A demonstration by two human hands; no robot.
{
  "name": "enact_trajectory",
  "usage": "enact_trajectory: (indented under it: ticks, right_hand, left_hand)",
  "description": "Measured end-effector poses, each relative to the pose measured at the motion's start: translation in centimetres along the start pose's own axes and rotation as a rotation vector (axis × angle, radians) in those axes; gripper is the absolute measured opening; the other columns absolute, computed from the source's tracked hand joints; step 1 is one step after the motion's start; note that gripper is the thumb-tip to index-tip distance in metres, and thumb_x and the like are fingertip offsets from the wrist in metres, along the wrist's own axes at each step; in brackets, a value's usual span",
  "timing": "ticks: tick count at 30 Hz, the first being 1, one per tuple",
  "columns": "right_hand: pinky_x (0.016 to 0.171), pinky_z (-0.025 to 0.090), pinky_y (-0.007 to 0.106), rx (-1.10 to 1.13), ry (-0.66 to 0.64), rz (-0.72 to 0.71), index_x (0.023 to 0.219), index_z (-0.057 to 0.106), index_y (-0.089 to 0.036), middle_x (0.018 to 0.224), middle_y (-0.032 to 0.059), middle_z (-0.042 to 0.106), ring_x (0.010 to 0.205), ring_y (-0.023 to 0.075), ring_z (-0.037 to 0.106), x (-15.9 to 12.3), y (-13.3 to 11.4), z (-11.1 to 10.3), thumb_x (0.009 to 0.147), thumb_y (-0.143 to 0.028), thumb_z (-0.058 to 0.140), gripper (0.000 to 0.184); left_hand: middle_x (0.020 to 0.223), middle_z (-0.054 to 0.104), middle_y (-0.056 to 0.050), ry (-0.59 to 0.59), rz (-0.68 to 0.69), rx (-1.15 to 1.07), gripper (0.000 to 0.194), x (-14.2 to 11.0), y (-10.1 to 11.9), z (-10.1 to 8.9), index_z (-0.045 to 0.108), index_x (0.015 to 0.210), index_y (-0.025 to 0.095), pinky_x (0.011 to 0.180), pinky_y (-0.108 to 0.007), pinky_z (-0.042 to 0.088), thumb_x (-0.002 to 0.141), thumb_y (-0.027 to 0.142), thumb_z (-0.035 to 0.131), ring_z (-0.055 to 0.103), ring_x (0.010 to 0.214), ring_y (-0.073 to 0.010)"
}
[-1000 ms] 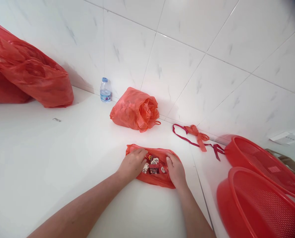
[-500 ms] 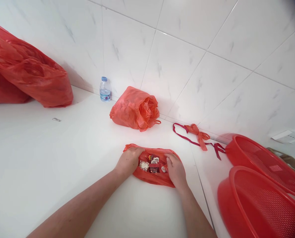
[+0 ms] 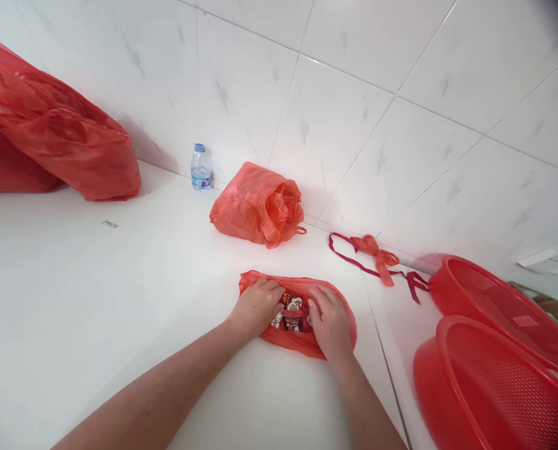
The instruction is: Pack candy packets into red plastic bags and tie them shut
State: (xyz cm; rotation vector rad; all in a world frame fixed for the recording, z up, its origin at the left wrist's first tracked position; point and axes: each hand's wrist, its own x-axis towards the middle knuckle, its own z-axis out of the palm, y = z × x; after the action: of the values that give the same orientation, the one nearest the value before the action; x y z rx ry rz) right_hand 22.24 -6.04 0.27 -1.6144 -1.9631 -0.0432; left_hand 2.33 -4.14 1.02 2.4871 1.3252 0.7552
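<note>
A red plastic bag (image 3: 292,340) lies on the white surface with its mouth spread. Inside it are several small printed packets (image 3: 293,312) in dark red, white and yellow. My left hand (image 3: 259,307) is closed over the bag's left side, with its fingers curled in over the mouth beside the packets. On the opposite side, my right hand (image 3: 332,322) is closed round the bag's edge, its fingertips bent into the opening. Parts of the bag's rim and some packets are hidden under my hands.
Behind stands a fuller red plastic bag (image 3: 248,203), with a small water bottle (image 3: 200,167) against the tiled wall. Larger red bags (image 3: 72,137) are at left. A red ribbon (image 3: 353,262) lies near two red plastic baskets (image 3: 440,381) at right. A seam (image 3: 386,356) crosses the surface.
My left hand has shifted right, and its fingers now reach farther over the bag's opening, covering part of a packet. My right hand's fingers have moved slightly on the rim.
</note>
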Motion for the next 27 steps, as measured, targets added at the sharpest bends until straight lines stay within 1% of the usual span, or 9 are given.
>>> enact_trajectory:
  ticks: [1,3,6,9,13,16,21,24,27]
  right_hand:
    - [0.099,0.041,0.043,0.002,0.0,-0.051,0.111,0.063,-0.02,0.123,0.0067,0.058,0.116,0.0231,0.05,-0.1,-0.4,0.0,0.09,-0.028,0.04,0.031]
    - [0.1,0.04,0.043,0.036,-0.05,-0.139,0.111,0.062,-0.022,0.122,0.0056,0.059,0.115,0.0226,0.05,-0.4,-1.2,0.2,0.089,-0.029,0.044,0.03]
    - [0.099,0.041,0.044,0.1,-0.17,-0.188,0.12,0.057,-0.024,0.126,0.0058,0.056,0.118,0.0245,0.049,-0.8,-1.9,0.8,0.084,-0.034,0.053,0.038]
    - [0.097,0.043,0.046,0.147,-0.234,-0.152,0.128,0.049,-0.024,0.128,0.0064,0.054,0.117,0.0257,0.049,-0.9,-2.1,1.4,0.079,-0.034,0.058,0.05]
    - [0.092,0.046,0.044,0.199,-0.247,-0.072,0.129,0.046,-0.024,0.122,0.0067,0.056,0.111,0.0249,0.052,-0.8,-2.0,1.4,0.077,-0.031,0.058,0.054]
    - [0.089,0.048,0.042,0.209,-0.235,-0.022,0.13,0.046,-0.024,0.117,0.007,0.057,0.106,0.024,0.054,-0.7,-2.3,1.0,0.077,-0.03,0.057,0.055]
    - [0.085,0.049,0.04,0.209,-0.226,0.015,0.125,0.05,-0.024,0.107,0.0058,0.059,0.098,0.0224,0.055,-0.7,-2.6,0.9,0.078,-0.026,0.054,0.048]
    - [0.088,0.048,0.04,0.228,-0.214,0.011,0.124,0.051,-0.023,0.11,0.0061,0.059,0.102,0.0228,0.054,-0.6,-2.4,1.0,0.077,-0.025,0.052,0.047]
    - [0.091,0.047,0.039,0.258,-0.218,0.028,0.124,0.051,-0.022,0.115,0.0061,0.059,0.106,0.0221,0.054,-0.6,-2.3,1.0,0.077,-0.023,0.051,0.046]
  left_hand:
    - [0.089,0.064,-0.008,-0.006,-0.015,0.003,0.015,0.1,0.0,0.2,0.064,0.091,0.016,0.081,-0.035,0.046,0.081,0.015,0.052,0.056,0.09,-0.0224]
    - [0.088,0.063,-0.007,-0.009,-0.048,-0.006,0.013,0.3,-0.1,0.5,0.065,0.087,0.016,0.081,-0.035,0.046,0.081,0.016,0.054,0.056,0.09,-0.0222]
    - [0.084,0.061,-0.006,-0.012,-0.078,-0.019,0.012,0.4,-0.4,0.9,0.065,0.08,0.017,0.078,-0.033,0.046,0.08,0.015,0.053,0.056,0.087,-0.0207]
    - [0.082,0.06,-0.006,-0.008,-0.091,-0.021,0.01,0.4,-0.6,1.1,0.064,0.076,0.017,0.075,-0.031,0.046,0.078,0.013,0.054,0.056,0.083,-0.0193]
    - [0.078,0.059,-0.004,-0.006,-0.085,-0.02,0.012,0.3,-0.6,0.9,0.062,0.071,0.017,0.074,-0.031,0.045,0.079,0.013,0.054,0.056,0.08,-0.0186]
    - [0.077,0.06,-0.004,-0.005,-0.062,-0.014,0.014,0.3,-0.6,0.8,0.063,0.072,0.017,0.072,-0.031,0.045,0.08,0.013,0.053,0.056,0.078,-0.0184]
    - [0.077,0.061,-0.005,0.003,-0.029,-0.003,0.016,0.3,-0.7,1.0,0.064,0.072,0.018,0.071,-0.031,0.045,0.081,0.013,0.052,0.055,0.078,-0.019]
    - [0.076,0.06,-0.005,0.005,-0.041,-0.028,0.019,0.3,-0.9,1.1,0.063,0.069,0.017,0.07,-0.03,0.044,0.083,0.013,0.05,0.056,0.077,-0.0185]
    - [0.077,0.059,-0.004,0.028,-0.08,-0.057,0.022,0.2,-1.1,1.0,0.062,0.071,0.017,0.064,-0.027,0.044,0.086,0.015,0.046,0.057,0.074,-0.0162]
